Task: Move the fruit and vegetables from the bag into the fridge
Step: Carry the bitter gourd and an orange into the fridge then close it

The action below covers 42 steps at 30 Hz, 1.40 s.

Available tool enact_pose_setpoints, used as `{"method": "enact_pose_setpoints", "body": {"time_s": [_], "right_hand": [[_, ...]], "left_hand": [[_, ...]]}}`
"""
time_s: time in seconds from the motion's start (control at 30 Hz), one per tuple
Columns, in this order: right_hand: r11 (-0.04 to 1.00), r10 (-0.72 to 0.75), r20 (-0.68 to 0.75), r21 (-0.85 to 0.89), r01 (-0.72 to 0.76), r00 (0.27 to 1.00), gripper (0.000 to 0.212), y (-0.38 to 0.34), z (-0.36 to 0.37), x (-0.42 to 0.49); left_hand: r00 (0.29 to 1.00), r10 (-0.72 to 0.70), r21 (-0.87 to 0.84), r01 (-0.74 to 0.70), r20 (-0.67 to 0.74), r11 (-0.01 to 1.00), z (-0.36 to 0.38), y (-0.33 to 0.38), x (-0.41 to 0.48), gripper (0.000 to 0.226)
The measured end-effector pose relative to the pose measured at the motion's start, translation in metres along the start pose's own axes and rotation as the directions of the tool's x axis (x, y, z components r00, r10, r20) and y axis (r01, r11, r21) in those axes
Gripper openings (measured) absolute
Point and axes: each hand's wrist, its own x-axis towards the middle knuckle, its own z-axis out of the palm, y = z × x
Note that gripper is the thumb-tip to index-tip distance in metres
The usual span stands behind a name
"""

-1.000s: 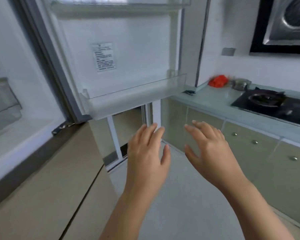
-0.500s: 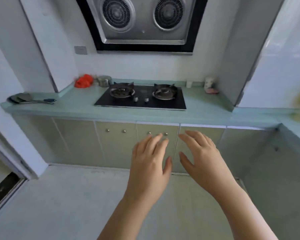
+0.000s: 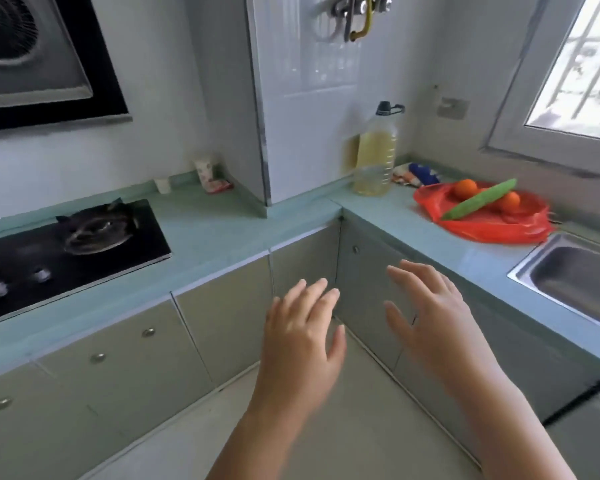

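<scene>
Turning from the stove, we now face the red bag (image 3: 478, 216) holding oranges (image 3: 465, 188) and cucumber (image 3: 478, 204); left hand (image 3: 300, 341) and right hand (image 3: 430, 320) hover empty, fingers spread, ready to reach.

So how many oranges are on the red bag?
2. One orange left of the cucumber, toward the bottle; the other orange right of it, toward the sink. More may be hidden.

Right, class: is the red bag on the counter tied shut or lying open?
Open: the red bag lies spread flat on the counter, with the cucumber and oranges lying exposed on it.
</scene>
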Motion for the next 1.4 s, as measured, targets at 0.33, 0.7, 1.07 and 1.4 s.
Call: {"method": "enact_pose_setpoints", "body": {"time_s": [0.33, 0.7, 1.07, 1.4], "right_hand": [[0.974, 0.181, -0.104, -0.122, -0.193, 0.978, 0.048, 0.042, 0.045, 0.088], [0.888, 0.399, -0.151, -0.184, -0.422, 0.904, 0.047, 0.148, 0.061, 0.151], [0.862, 0.391, -0.245, -0.239, -0.446, 0.887, 0.049, 0.315, 0.059, 0.245], [0.801, 0.504, -0.156, -0.283, -0.527, 0.850, 0.052, 0.407, 0.081, 0.292]], "left_hand": [[0.985, 0.154, -0.189, -0.137, 0.080, 0.972, 0.092, -0.065, 0.118, 0.044], [0.942, 0.307, -0.343, -0.246, 0.136, 0.907, 0.234, -0.054, 0.202, 0.042], [0.859, 0.472, -0.396, -0.370, 0.199, 0.840, 0.378, 0.028, 0.345, 0.043], [0.846, 0.423, -0.434, -0.265, 0.324, 0.861, 0.488, 0.022, 0.400, 0.043]]}}
